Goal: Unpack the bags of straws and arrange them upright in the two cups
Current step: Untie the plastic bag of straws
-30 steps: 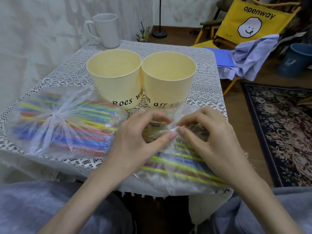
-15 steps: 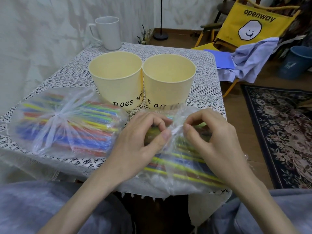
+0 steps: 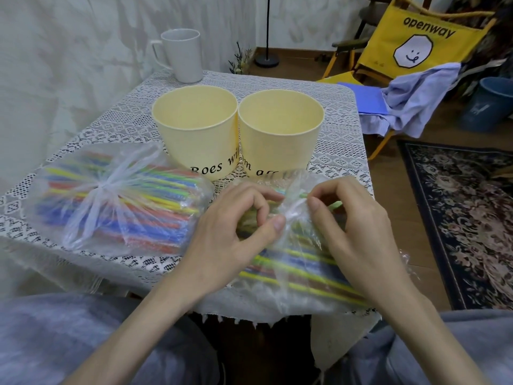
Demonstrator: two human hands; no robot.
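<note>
Two empty pale yellow cups stand side by side mid-table, the left cup (image 3: 195,134) touching the right cup (image 3: 280,134). A clear tied bag of coloured straws (image 3: 116,201) lies at the left. A second clear bag of straws (image 3: 299,270) lies at the table's near edge under my hands. My left hand (image 3: 230,232) and my right hand (image 3: 352,232) both pinch the plastic at this bag's knot, thumbs and forefingers close together.
A white mug (image 3: 181,55) stands at the far left of the lace-covered table (image 3: 341,151). To the right are a yellow folding chair (image 3: 410,43) with blue cloth, a blue bin (image 3: 488,107) and a patterned rug (image 3: 472,207).
My two hands have drawn slightly apart at the knot, the right one shifting right and pulling the plastic. The bags and cups stay in place.
</note>
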